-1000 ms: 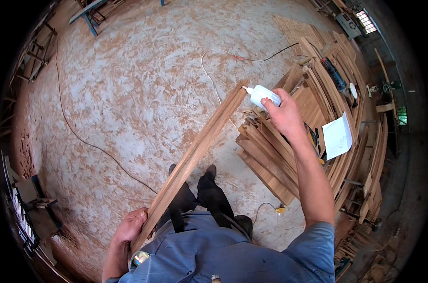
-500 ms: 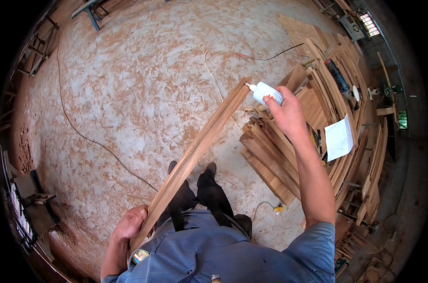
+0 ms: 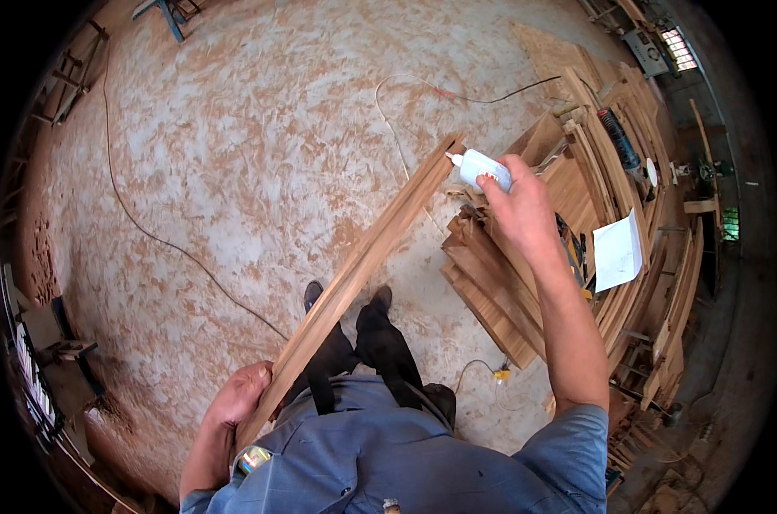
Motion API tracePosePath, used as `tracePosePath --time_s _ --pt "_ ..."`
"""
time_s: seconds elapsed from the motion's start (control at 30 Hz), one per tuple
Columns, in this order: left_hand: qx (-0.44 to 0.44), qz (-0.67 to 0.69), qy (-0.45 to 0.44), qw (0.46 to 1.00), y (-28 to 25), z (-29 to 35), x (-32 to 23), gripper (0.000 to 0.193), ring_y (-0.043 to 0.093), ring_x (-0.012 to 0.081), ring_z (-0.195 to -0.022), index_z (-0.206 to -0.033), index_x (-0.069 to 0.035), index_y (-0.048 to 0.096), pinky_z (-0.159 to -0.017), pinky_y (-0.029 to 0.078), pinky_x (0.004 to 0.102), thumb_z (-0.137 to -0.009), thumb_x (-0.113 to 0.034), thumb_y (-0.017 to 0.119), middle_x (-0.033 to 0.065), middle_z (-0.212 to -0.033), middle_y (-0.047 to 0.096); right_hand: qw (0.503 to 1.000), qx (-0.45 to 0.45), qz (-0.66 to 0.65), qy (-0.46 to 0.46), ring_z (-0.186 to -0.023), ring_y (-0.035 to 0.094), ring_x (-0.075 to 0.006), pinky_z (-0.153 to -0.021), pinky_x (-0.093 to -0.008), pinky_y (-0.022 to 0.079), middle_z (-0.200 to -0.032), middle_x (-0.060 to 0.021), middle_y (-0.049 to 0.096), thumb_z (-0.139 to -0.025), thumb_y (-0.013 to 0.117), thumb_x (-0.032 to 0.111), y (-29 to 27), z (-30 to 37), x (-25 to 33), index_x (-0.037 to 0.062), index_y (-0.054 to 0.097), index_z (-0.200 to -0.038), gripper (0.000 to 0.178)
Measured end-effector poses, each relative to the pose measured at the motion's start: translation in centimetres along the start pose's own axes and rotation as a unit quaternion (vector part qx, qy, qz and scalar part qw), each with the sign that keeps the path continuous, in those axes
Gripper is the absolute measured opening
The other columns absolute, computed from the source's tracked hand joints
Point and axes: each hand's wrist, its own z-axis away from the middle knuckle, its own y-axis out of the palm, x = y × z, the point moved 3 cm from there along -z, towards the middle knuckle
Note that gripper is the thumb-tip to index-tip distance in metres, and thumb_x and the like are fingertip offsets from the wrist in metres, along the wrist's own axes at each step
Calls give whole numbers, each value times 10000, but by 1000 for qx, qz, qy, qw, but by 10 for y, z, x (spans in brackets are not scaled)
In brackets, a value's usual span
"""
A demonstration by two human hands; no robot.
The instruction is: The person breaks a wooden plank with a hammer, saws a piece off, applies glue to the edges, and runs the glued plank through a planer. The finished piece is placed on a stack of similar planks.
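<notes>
A long wooden board (image 3: 351, 278) with a groove along its face slants from my waist up to the far right. My left hand (image 3: 244, 394) is wrapped round its near end; some of the fingers are hidden beneath the wood. In my right hand (image 3: 518, 201) is a white squeeze bottle (image 3: 482, 170), lying sideways with its thin nozzle at the board's far end. The thumb presses on the bottle's side. Whether any liquid comes out is too small to tell.
On the right lies a large stack of wooden boards (image 3: 500, 283), with a white paper sheet (image 3: 617, 251) and a dark angle grinder (image 3: 619, 139) on it. Cables cross the dusty floor (image 3: 217, 171). A yellow plug (image 3: 501, 375) lies near the stack.
The bottle and board hardly move relative to each other; the nozzle sits slightly farther in from the board's end. My left hand keeps its hold, and the view has shifted a little.
</notes>
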Motion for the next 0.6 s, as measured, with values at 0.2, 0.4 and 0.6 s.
tracePosePath --time_s 0.2,0.4,0.6 --pt "15 14 5 1000 0 0 4 510 574 143 -529 -840 -52 525 -479 464 286 -902 -558 501 68 -669 607 999 -16 41 3 -797 617 -410 -703 -441 476 -815 -277 623 -804 673 248 -2 -11 -5 -54 577 -966 356" --pt "1 -3 5 1000 2 0 2 510 570 134 -522 -829 -49 529 -477 460 271 -910 -551 492 56 -654 589 999 -22 44 -3 -792 616 -412 -705 -445 475 -818 -280 621 -808 671 247 0 -7 -2 -71 571 -944 360" --pt "6 -4 8 1000 3 -1 2 524 572 136 -525 -854 -38 541 -480 459 269 -910 -557 487 54 -659 589 998 -8 57 -6 -808 615 -414 -711 -446 475 -830 -282 620 -813 668 247 2 -1 2 -75 569 -959 367"
